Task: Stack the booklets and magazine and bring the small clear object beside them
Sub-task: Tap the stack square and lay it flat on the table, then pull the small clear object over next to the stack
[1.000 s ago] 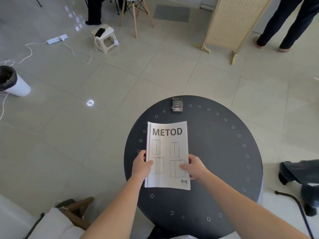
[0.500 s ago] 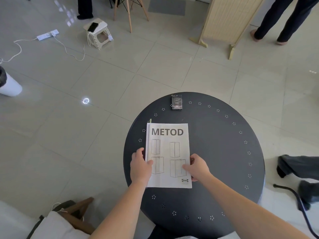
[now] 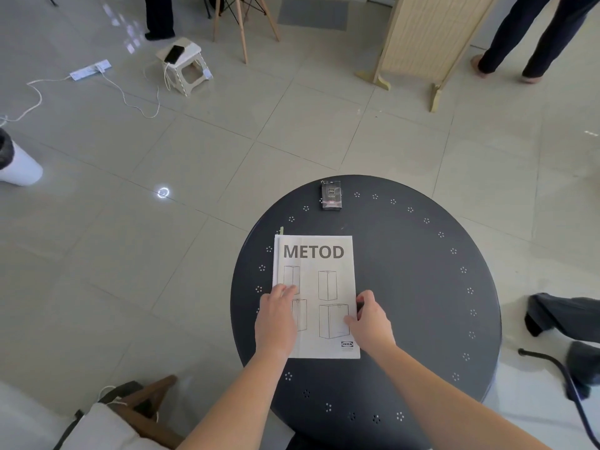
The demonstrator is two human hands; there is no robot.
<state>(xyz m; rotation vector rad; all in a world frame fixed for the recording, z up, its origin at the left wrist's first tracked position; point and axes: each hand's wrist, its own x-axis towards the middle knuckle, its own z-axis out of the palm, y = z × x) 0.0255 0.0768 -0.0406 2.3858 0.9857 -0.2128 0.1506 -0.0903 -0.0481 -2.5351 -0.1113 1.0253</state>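
Observation:
A white booklet point(image 3: 319, 274) printed "METOD" lies on the left half of a round black table point(image 3: 415, 287), on top of other paper; a thin green edge peeks out at its top left corner. My left hand point(image 3: 276, 316) lies flat on the booklet's left side. My right hand point(image 3: 370, 319) pinches its right edge. A small clear packet point(image 3: 331, 195) with a dark insert lies near the table's far rim, apart from the stack.
A wooden chair point(image 3: 143, 414) stands at my lower left. A person's legs point(image 3: 565, 319) and a dark cane point(image 3: 565, 388) are on the right. A folding screen point(image 3: 431, 37), a small stool point(image 3: 185, 66) with a phone, cables and standing people are farther off.
My left hand has slid from the booklet's left edge onto its cover. My right hand stays at the right edge. The stack has barely moved.

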